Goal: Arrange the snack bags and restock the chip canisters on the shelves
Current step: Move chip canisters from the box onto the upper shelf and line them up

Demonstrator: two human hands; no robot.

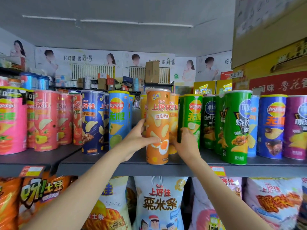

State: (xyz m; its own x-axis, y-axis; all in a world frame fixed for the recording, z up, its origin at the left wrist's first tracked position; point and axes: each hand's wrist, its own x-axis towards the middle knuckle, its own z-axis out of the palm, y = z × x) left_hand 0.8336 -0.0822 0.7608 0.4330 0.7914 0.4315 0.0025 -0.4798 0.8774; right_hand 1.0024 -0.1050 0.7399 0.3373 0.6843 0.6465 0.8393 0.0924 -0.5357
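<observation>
My left hand grips the front orange canister, upright at the shelf lip; my right hand curls round the one just behind it. I'd square both, labels forward, nudging gently so neither tips.

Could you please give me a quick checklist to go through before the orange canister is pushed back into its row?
1. Left hand grips the front orange canister: ok.
2. Right hand steadies the orange canister behind: ok.
3. Front canister upright, base on the shelf: ok.
4. Label facing outward: ok.
5. Free depth behind the orange row: cannot tell, hidden.
6. Green canister clear of the right hand: not ok, the fingers touch it.
</observation>
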